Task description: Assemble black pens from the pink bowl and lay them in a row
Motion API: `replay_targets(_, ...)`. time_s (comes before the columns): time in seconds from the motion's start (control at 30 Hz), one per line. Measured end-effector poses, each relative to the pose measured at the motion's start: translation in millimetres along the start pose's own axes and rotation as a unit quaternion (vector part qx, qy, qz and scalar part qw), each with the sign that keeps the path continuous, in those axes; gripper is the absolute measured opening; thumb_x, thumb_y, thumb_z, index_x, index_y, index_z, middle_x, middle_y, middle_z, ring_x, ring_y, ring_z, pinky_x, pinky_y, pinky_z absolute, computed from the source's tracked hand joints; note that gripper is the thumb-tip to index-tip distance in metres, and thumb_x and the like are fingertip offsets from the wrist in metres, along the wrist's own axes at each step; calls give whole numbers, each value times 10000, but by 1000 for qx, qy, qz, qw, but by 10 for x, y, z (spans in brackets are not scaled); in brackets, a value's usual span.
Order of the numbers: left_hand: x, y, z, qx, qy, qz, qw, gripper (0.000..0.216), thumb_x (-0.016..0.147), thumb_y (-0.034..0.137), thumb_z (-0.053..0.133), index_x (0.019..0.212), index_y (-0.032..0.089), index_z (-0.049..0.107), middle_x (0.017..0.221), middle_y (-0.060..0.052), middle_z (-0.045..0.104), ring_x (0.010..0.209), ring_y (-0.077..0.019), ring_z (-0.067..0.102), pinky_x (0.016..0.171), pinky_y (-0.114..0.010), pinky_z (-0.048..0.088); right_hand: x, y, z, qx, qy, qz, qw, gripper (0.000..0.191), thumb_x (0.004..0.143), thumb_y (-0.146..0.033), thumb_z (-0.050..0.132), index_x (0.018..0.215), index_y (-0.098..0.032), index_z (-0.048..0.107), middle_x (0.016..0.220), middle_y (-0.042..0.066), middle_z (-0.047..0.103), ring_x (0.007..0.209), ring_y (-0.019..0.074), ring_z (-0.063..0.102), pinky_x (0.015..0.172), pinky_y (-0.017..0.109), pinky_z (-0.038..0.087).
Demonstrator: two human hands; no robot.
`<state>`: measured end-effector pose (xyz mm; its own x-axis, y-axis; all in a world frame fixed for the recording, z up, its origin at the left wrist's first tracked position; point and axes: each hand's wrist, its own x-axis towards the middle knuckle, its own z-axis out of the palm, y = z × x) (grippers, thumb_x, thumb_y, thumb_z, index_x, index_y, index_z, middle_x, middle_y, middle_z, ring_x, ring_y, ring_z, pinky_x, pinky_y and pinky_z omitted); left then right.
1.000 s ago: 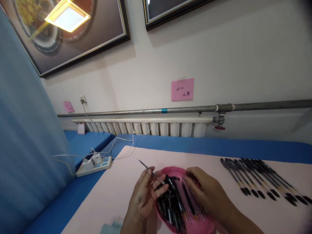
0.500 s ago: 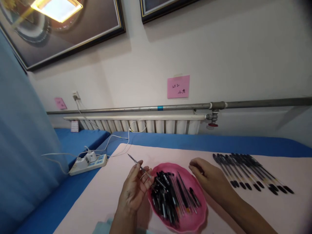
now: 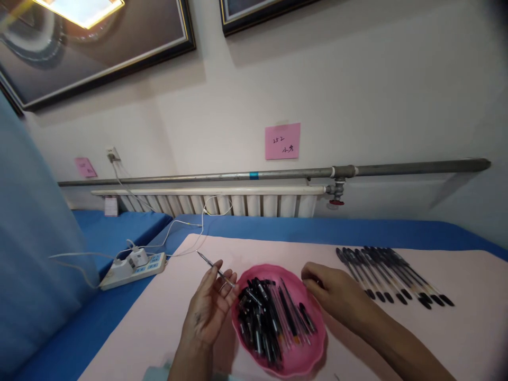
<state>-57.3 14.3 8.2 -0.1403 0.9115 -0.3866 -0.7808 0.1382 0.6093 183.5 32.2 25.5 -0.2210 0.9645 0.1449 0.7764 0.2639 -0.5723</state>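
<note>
My left hand (image 3: 210,304) is held palm up at the left side of a pink bowl (image 3: 319,352). Its thumb and fingers are closed on a slim uncapped pen (image 3: 206,259), whose dark tip points up and to the left. Over the bowl's right rim is my right hand (image 3: 325,286), fingers curled together; whatever they hold, if anything, is hidden. Inside the bowl lie many black pen caps (image 3: 257,312) on the left and clear, thin pen parts (image 3: 291,312) on the right.
Right of the bowl, several capped pens (image 3: 391,272) lie in a slanted row on the pink sheet (image 3: 159,317). A power strip (image 3: 133,270) with white plugs and cables sits at the left. Behind the blue table edge (image 3: 278,227) are a radiator (image 3: 254,203) and a pipe.
The whole view has shifted, so the things appear a little further left. Both hands keep nearly the same pose, with the pen still in my left hand.
</note>
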Motion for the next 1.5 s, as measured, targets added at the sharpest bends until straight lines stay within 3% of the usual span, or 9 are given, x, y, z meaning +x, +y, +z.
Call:
replay_targets(0.23, -10, -19, 29, 2, 16, 5, 1000, 176, 842, 132, 498, 1007, 144, 558, 771, -72, 620, 683, -158, 653, 638, -277, 555, 1, -11, 2, -21, -2, -2, 1000, 185, 783, -171, 383, 640, -217, 492, 653, -2, 617, 610, 155, 549, 545, 247, 337)
replay_targets(0.37, -13, -18, 32, 0, 20, 6, 1000, 142, 843, 113, 489, 958, 124, 570, 765, -74, 617, 683, -155, 650, 641, -273, 556, -34, -76, 46, -4, -43, -16, 999, 193, 770, -140, 387, 644, -207, 517, 667, -2, 617, 620, 151, 550, 545, 237, 344)
replay_targets(0.53, -34, -14, 51, 2, 13, 8, 1000, 129, 840, 112, 495, 940, 117, 576, 746, -74, 616, 663, -149, 642, 640, -279, 559, -101, -172, 237, 64, -124, -92, 986, 213, 700, -52, 394, 674, -199, 545, 672, -27, 614, 610, 121, 547, 558, 209, 369)
replay_targets(0.77, -51, -23, 78, 7, 15, 11, 1000, 143, 834, 109, 499, 955, 117, 575, 742, -73, 622, 666, -148, 642, 621, -260, 556, -152, -255, 602, 24, -113, -155, 981, 215, 723, -47, 445, 764, -190, 600, 808, 28, 626, 741, 160, 555, 673, 262, 420)
replay_targets(0.97, -28, -36, 56, 20, 18, 4, 1000, 147, 822, 109, 517, 952, 119, 586, 757, -77, 624, 675, -155, 642, 615, -265, 556, -179, -261, 710, -6, -126, -184, 975, 235, 699, -36, 487, 811, -195, 619, 916, 49, 623, 859, 193, 549, 759, 306, 431)
replay_targets(1.23, -13, -30, 42, 23, 29, 3, 999, 123, 812, 71, 505, 901, 101, 585, 750, -77, 632, 679, -154, 645, 629, -270, 565, -77, -160, 543, 8, -36, -135, 990, 208, 759, -76, 394, 717, -213, 545, 796, 28, 611, 782, 191, 558, 676, 292, 437)
replay_targets(1.5, 5, -27, -3, 37, 12, 1, 999, 146, 799, 61, 519, 912, 119, 590, 756, -69, 652, 700, -156, 657, 689, -314, 567, -14, -23, 380, 36, 14, -68, 997, 223, 806, -154, 367, 799, -213, 582, 791, 14, 594, 739, 173, 566, 682, 302, 427)
